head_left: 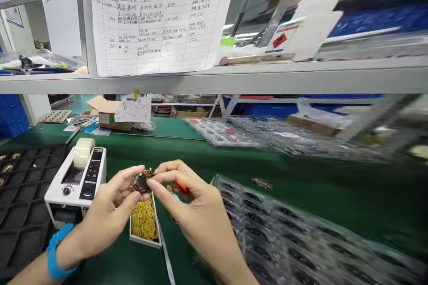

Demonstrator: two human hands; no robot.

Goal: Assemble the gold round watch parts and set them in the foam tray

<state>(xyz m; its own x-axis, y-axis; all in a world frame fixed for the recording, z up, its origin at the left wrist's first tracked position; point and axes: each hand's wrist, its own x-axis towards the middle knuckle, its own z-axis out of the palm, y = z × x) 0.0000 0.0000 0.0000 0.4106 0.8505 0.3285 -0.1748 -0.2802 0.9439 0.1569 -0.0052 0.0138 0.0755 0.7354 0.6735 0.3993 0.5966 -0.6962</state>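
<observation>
My left hand [112,207] pinches a small round part [142,182] with copper-coloured edges and a dark middle, possibly a wound coil. The thumb and fingers of my right hand [187,191] close on the part's right edge. An orange object [181,185] shows between the right fingers; its kind is hidden. Below the hands lies a white box [145,242] full of small yellow pieces [144,222]. To the right, clear plastic trays [284,236] hold several dark round parts, blurred by motion. One loose round part [261,183] lies on the green table behind the trays.
A white tape dispenser [78,178] stands left of my left hand, beside a black compartment tray [30,205]. Overhead, a grey shelf edge [214,81] crosses the view with a handwritten sheet [160,22]. Further back are a cardboard box [110,113] and more plastic trays [227,132].
</observation>
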